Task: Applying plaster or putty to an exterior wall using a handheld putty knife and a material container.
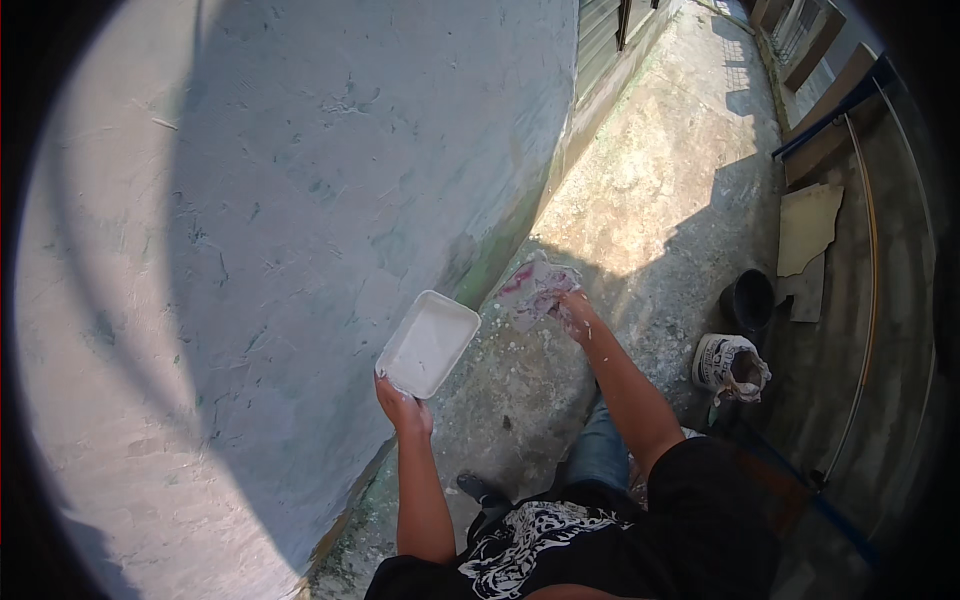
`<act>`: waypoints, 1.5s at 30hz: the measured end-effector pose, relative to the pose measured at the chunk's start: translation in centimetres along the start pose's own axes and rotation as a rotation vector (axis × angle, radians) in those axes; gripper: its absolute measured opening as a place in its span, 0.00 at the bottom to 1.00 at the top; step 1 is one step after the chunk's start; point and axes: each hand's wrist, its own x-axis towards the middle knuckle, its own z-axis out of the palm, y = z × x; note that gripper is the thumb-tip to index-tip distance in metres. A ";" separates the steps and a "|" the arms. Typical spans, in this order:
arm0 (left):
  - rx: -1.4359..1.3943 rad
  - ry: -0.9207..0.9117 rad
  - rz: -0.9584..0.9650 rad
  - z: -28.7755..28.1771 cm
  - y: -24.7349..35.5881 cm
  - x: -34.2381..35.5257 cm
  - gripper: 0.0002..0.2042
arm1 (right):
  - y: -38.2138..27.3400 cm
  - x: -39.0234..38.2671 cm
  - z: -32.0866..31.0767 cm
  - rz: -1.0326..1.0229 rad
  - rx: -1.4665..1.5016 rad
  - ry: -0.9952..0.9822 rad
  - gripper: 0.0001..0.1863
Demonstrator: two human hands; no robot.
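tray (440,335), white, shallow and round-cornered, sits near the middle of my view, left of the right hand. its hollow side faces my camera, and pale smears mark its near end. from here it overlaps the wall (330,180); whether the two touch, i cannot tell.

i have the left hand (405,410) on the near end of the tray, its grip narrow and holding that edge. the right hand (574,315) is out to the right, over the ground (480,425), its grip closed on a flat tool (530,292). white paste covers most of the tool, with pinkish red showing through, so i cannot make out its exact shape. paste also streaks the right fingers. tray and tool are apart, with a gap of ground between them.

the wall fills my left side, patchy white and grey-green, crossed by a broad shadow. the ground is speckled with pale drops and catches bright sun farther off. to the right i see a white tub (712,362) with a smeared rim, and just beyond it a black bucket (748,300). farther right, a pale board (808,230) leans. nearest me are blue jeans (598,455) and a black shirt (700,510).
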 end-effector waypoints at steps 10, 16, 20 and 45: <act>0.067 0.155 -0.094 0.6 -12.2 4.7 0.23 | 14.0 24.3 -2.3 -0.619 -0.974 0.532 0.13; 0.044 0.232 -0.092 1.5 -14.7 8.2 0.25 | 20.6 29.2 1.6 -0.832 -1.088 0.432 0.14; 0.019 0.264 -0.073 -0.6 -13.6 8.6 0.25 | 25.1 23.1 0.2 -0.629 -1.198 0.045 0.16; 0.068 0.203 -0.086 4.2 -13.2 7.0 0.25 | 13.4 26.7 -2.7 -0.569 -0.609 0.452 0.18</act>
